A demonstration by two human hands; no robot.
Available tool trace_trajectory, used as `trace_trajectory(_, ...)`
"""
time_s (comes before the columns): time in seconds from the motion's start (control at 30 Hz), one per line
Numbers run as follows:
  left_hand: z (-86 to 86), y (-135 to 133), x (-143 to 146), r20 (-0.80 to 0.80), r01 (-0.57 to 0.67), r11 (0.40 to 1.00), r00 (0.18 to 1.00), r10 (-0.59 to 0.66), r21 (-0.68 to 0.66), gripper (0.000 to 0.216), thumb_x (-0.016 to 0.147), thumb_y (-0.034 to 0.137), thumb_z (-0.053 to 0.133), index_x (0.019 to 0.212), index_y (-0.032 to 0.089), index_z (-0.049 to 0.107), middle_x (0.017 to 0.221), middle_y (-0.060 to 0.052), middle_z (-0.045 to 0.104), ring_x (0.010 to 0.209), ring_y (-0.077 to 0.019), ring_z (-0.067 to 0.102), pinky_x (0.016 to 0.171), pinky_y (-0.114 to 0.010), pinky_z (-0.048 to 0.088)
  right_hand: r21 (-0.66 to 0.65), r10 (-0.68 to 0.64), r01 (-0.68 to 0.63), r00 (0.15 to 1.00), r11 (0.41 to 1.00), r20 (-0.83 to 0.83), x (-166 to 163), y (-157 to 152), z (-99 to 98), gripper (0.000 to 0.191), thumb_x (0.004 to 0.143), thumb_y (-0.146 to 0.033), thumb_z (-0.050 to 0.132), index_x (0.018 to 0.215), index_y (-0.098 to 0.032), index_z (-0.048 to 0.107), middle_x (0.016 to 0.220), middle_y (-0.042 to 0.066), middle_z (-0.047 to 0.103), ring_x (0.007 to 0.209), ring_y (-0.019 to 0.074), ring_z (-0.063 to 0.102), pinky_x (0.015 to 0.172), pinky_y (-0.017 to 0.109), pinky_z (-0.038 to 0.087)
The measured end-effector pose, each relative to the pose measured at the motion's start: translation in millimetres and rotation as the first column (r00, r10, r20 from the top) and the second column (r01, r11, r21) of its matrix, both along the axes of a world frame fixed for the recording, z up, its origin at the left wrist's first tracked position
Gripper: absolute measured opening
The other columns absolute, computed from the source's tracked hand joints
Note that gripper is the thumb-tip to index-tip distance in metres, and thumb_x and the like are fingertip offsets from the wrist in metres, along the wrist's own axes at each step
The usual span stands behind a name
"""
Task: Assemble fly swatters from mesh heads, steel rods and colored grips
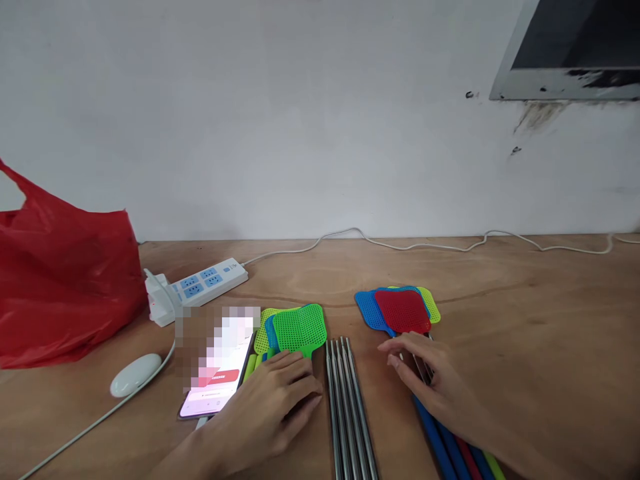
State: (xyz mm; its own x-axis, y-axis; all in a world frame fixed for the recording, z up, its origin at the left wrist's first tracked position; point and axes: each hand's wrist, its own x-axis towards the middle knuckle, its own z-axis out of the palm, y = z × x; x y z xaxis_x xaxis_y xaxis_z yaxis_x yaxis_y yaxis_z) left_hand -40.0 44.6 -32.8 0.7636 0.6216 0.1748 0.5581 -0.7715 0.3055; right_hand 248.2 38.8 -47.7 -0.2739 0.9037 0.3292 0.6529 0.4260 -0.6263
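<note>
My left hand (pixel 275 403) rests palm down, its fingers loosely bent, at the near edge of a small pile of fly swatter heads. On top of that pile is a green fly swatter head (pixel 300 328), over blue and yellow-green ones. Several metal rods (pixel 349 407) lie side by side between my hands. With thumb and forefinger apart, my right hand (pixel 435 377) hovers over or touches swatters on the right; contact is unclear. A red fly swatter head (pixel 403 311) overlaps a blue fly swatter head (pixel 369 311) there. Coloured handles (pixel 440 440) run below that hand.
A lit phone (pixel 220 377), partly blurred out, lies left of my left hand. Behind it is a white power strip (pixel 210 281) with a cable along the wall. A white mouse-shaped object (pixel 135 375) and a red plastic bag (pixel 70 287) are at the left.
</note>
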Motion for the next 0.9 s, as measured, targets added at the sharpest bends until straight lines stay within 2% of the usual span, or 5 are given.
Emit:
trace_trajectory(0.27, -0.9, -1, 1, 0.035, 0.016, 0.999, 0.999, -0.017, 0.027, 0.022, 0.101, 0.016, 0.044, 0.093, 0.019, 0.064, 0.087, -0.004, 0.063, 0.081, -0.0221, 0.056, 0.073, -0.034, 0.042, 0.179, -0.205, 0.141, 0.884, 0.974, 0.421, 14, 9, -10.7, 0.022, 0.092, -0.033, 0.051, 0.073, -0.023, 0.050, 0.063, 0.000, 0.060, 0.053, 0.0182, 0.055, 0.053, 0.030, 0.027)
trace_trajectory(0.53, 0.6, -1, 0, 0.021, 0.014, 1.000, 1.000, -0.014, 0.020, 0.022, 0.101, 0.015, 0.043, 0.093, 0.019, 0.064, 0.087, -0.004, 0.062, 0.082, -0.0219, 0.055, 0.074, -0.035, 0.042, 0.264, -0.276, 0.152, 0.797, 0.952, 0.537, 14, 8, -16.2, 0.026, 0.086, -0.030, 0.055, 0.063, -0.023, 0.047, 0.056, 0.001, 0.058, 0.052, 0.0195, 0.057, 0.052, 0.029, 0.021)
trace_trajectory(0.7, -0.3, -1, 0, 0.017, 0.015, 1.000, 1.000, -0.015, 0.022, 0.022, 0.101, 0.015, 0.044, 0.093, 0.019, 0.064, 0.088, -0.004, 0.063, 0.081, -0.0217, 0.055, 0.073, -0.034, 0.042, 0.136, -0.207, 0.166, 0.896, 0.977, 0.392, 10, 9, -12.5, 0.026, 0.082, -0.028, 0.055, 0.059, -0.023, 0.044, 0.054, 0.000, 0.055, 0.052, 0.0174, 0.053, 0.053, 0.029, 0.025)
trace_trajectory(0.8, -1.0, -1, -1, 0.021, 0.015, 0.999, 1.000, -0.016, 0.032, 0.023, 0.101, 0.015, 0.043, 0.093, 0.019, 0.064, 0.088, -0.004, 0.063, 0.082, -0.0219, 0.056, 0.074, -0.035, 0.042, -0.024, -0.128, 0.132, 0.984, 0.991, 0.125, 7, 9, -8.8, 0.029, 0.085, -0.030, 0.054, 0.059, -0.023, 0.043, 0.052, -0.004, 0.045, 0.048, 0.0132, 0.044, 0.051, 0.028, 0.027)
trace_trajectory(0.9, -0.8, -1, -1, 0.014, 0.013, 0.999, 1.000, -0.014, 0.036, 0.023, 0.101, 0.016, 0.043, 0.093, 0.018, 0.064, 0.088, -0.004, 0.063, 0.083, -0.0226, 0.056, 0.075, -0.035, 0.043, -0.189, -0.080, 0.048, 0.983, 0.981, -0.167, 4, 8, -2.3, 0.032, 0.088, -0.037, 0.054, 0.061, -0.023, 0.044, 0.056, -0.005, 0.039, 0.051, 0.0117, 0.039, 0.050, 0.026, 0.026)
